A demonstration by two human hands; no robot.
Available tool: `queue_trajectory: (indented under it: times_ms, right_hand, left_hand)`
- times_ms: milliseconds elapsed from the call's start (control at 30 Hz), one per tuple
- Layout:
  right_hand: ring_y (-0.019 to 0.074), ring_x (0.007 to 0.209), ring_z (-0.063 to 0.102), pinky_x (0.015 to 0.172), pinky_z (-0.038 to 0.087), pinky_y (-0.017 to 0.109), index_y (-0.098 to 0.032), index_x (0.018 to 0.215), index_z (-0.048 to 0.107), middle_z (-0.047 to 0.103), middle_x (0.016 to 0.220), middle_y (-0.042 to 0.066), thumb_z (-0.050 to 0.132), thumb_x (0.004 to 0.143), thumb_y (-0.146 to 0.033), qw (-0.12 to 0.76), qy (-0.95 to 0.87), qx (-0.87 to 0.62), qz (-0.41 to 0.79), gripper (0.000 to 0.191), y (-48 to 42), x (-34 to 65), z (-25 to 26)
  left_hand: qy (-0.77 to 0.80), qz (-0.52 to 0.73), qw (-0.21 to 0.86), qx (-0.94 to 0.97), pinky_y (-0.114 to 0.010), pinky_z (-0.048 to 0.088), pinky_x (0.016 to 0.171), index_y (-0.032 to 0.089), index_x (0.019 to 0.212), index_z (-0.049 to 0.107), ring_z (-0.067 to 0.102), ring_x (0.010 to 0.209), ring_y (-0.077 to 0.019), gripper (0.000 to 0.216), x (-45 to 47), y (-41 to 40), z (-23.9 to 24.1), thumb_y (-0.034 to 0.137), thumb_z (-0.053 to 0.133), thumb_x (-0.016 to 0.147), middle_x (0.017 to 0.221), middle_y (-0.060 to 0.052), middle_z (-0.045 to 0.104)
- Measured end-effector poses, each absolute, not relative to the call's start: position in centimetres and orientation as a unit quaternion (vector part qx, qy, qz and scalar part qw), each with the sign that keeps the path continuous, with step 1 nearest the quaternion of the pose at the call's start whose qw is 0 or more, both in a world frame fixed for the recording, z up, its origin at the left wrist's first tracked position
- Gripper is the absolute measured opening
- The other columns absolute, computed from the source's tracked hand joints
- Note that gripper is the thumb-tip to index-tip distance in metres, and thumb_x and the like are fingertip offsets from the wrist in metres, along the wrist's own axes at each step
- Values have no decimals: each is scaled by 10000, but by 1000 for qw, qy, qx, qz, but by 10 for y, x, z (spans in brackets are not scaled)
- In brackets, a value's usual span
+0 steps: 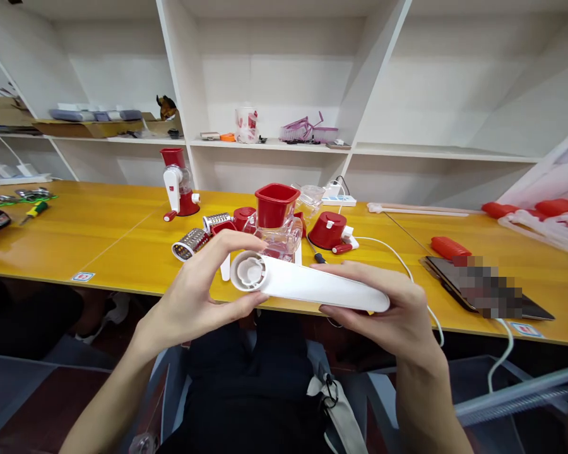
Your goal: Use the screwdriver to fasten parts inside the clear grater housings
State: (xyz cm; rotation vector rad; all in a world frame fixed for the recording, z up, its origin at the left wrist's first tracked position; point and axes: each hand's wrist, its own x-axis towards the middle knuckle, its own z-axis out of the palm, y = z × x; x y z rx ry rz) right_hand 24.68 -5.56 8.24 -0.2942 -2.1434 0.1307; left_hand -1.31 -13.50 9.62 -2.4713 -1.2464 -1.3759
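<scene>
Both hands hold a white crank handle [307,281] in the air before the table's front edge. My left hand [203,293] pinches its round socket end between thumb and fingers, with the ribbed opening facing me. Around the tapered end, my right hand [388,302] is closed. Behind the handle stand a red hopper [277,205] and a clear plastic housing [279,239], partly hidden by the handle. Left of them lie metal grater drums [190,244]. To the right sits a red base [327,229] with a small red-gripped knob beside it.
An assembled rotary grater [177,183] stands back left on the yellow table [118,252]. A screwdriver [34,211] lies far left. At right are a dark tablet [435,277], a red packet [449,248] and a white cable [397,257]. White shelves [274,145] rise behind.
</scene>
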Motion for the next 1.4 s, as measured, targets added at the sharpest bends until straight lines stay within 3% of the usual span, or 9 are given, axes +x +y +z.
queue_trajectory:
  times_ms: [100, 200, 267, 367, 600, 900, 1167, 1400]
  right_hand:
    - [31, 896, 704, 891, 541, 108, -171, 1205, 660, 772, 1093, 9, 773, 830, -232, 481, -866, -139, -15, 396, -63, 246, 80]
    - [30, 831, 666, 789, 516, 122, -140, 1216, 661, 761, 1035, 21, 744, 858, -229, 492, -850, -167, -92, 378, -70, 243, 78]
    - [21, 767, 617, 705, 474, 134, -131, 1211, 666, 737, 970, 13, 731, 871, -232, 494, -838, -187, -134, 361, -74, 241, 77]
    - [22, 745, 581, 701, 451, 154, -135, 1213, 669, 695, 927, 7, 722, 883, -249, 487, -829, -210, -176, 353, -79, 237, 77]
    - [18, 643, 512, 657, 410, 180, -133, 1260, 654, 642, 812, -10, 687, 918, -263, 472, -825, -210, -228, 367, -86, 228, 74]
    - [11, 617, 506, 667, 400, 204, -139, 1255, 679, 682, 827, -16, 664, 934, -220, 448, -834, -214, -239, 332, -87, 219, 65]
    - [30, 671, 488, 698, 377, 207, -181, 1463, 543, 612, 771, -35, 686, 909, -176, 442, -826, -232, -263, 572, -86, 209, 54]
    - [36, 647, 419, 652, 327, 222, -171, 1376, 624, 568, 733, -28, 614, 942, -166, 439, -821, -243, -271, 434, -78, 200, 53]
  left_hand:
    - [-410, -464, 152, -770, -385, 544, 1003, 207, 1201, 582, 652, 1139, -230, 372, -7, -133, 93, 239, 790, 893, 1189, -88, 665]
    - [-443, -454, 261, -728, -369, 549, 865, 207, 1059, 618, 637, 1023, -228, 226, -2, -130, 88, 230, 780, 903, 1080, -74, 653]
    - [-451, -440, 298, -717, -348, 526, 786, 206, 1013, 619, 619, 924, -214, 155, 0, -128, 85, 211, 748, 927, 986, -55, 654]
    - [-456, -430, 323, -709, -332, 502, 755, 189, 1011, 605, 599, 856, -201, 135, 4, -124, 80, 183, 722, 944, 919, -42, 667]
    - [-502, -468, 278, -671, -309, 497, 779, 178, 996, 594, 603, 841, -176, 137, 16, -121, 72, 225, 717, 959, 941, -37, 673]
    - [-560, -525, 217, -604, -240, 458, 627, 197, 985, 597, 572, 653, -93, 144, 24, -119, 66, 307, 689, 988, 876, 24, 662]
    - [-590, -541, 165, -577, -238, 413, 575, 193, 943, 598, 523, 568, -70, 153, 23, -112, 64, 313, 685, 982, 892, 30, 655]
    - [-595, -554, 124, -569, -250, 414, 576, 201, 927, 569, 553, 600, -103, 150, 16, -95, 54, 314, 649, 985, 860, 16, 637]
